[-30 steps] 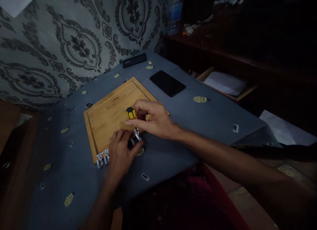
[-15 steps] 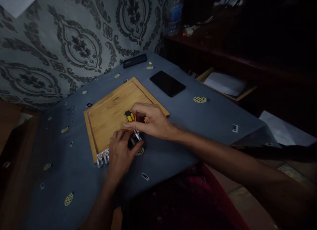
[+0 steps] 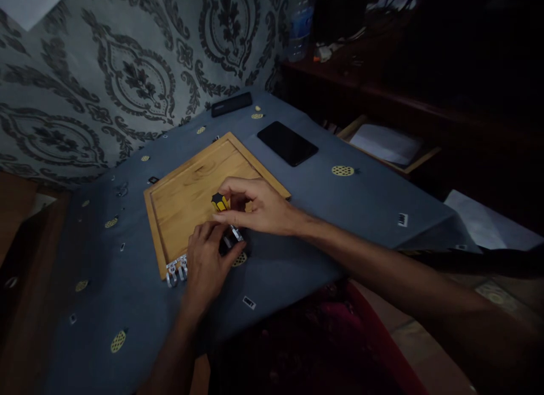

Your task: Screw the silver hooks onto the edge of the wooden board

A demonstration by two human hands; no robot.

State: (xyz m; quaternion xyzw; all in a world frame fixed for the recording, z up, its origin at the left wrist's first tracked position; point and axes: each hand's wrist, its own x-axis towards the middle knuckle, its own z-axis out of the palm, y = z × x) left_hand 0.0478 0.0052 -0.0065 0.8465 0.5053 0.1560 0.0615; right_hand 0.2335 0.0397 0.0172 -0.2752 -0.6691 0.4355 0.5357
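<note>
My right hand [image 3: 261, 205] is closed round the yellow-and-black handle of a screwdriver [image 3: 220, 202], which stands roughly upright; its tip is hidden. Beneath it lies the near edge of a wooden tray [image 3: 182, 194] with a raised rim. Along that edge runs a metal hook rack [image 3: 177, 267], with hooks hanging over the side to the left and another piece [image 3: 236, 233] showing near the screwdriver. My left hand [image 3: 208, 259] presses over the rack's middle, fingers on the tray's edge and thumb curled near the right-hand hook. The hand covers much of the rack.
The tray rests on a blue tablecloth [image 3: 297, 253] with pineapple prints. A black phone [image 3: 288, 143] lies behind it to the right, and a dark phone case [image 3: 232, 105] by the patterned wall. A plastic bottle [image 3: 301, 32] stands on the dark furniture behind.
My right hand and the screwdriver handle have shifted very slightly, with the handle a little turned and moved left. My left hand and the tray stay in place.
</note>
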